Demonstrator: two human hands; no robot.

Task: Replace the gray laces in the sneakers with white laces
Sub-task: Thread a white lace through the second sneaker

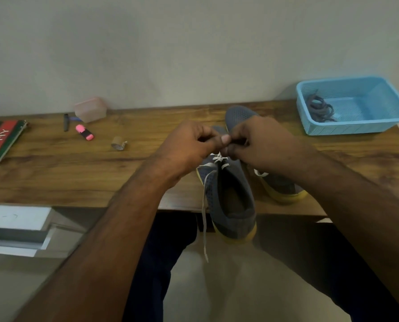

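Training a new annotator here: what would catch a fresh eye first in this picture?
Two hands, left hand and right hand, meet at the centre over a gray sneaker, working its white lace, one end dangling past the table edge. At far right sits a blue basket holding gray laces.

near sneaker [231, 201]: gray knit, yellow sole, heel overhanging table's front edge, toe toward back edge | white lace [204, 219]: crossed through upper eyelets, one end dangling off left side past front edge | second sneaker [279, 184]: just right, mostly hidden | gray laces [319, 110]: bundled in blue basket [347, 130], back right corner
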